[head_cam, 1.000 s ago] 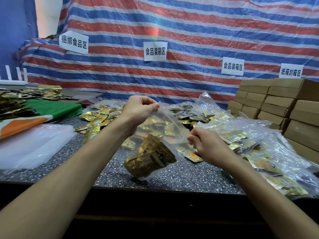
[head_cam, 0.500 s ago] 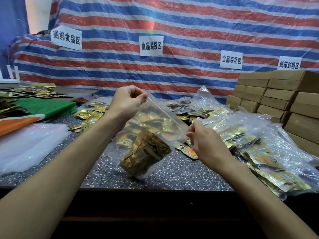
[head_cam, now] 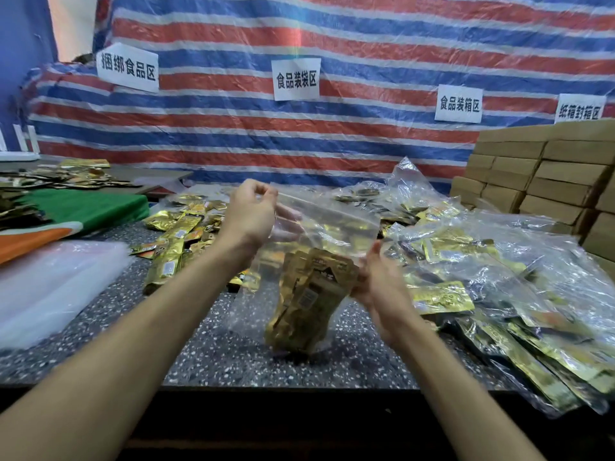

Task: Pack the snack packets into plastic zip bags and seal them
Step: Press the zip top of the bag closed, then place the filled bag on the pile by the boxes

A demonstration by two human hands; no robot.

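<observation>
The left hand pinches the bag at 10 o'clock. The right hand rests loose fingers at its 3 o'clock. It is best to squeeze the zip all along.

I read four paper signs on the striped tarp: 捆绑食品区, 食品装袋区, 食品装箱区, 纸箱封箱区. Print on the snack packets is blurred.

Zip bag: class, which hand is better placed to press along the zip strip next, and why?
Probably the right hand: it lies open at the side of the bag, while the left hand pinches its top corner, anchoring it.
</observation>
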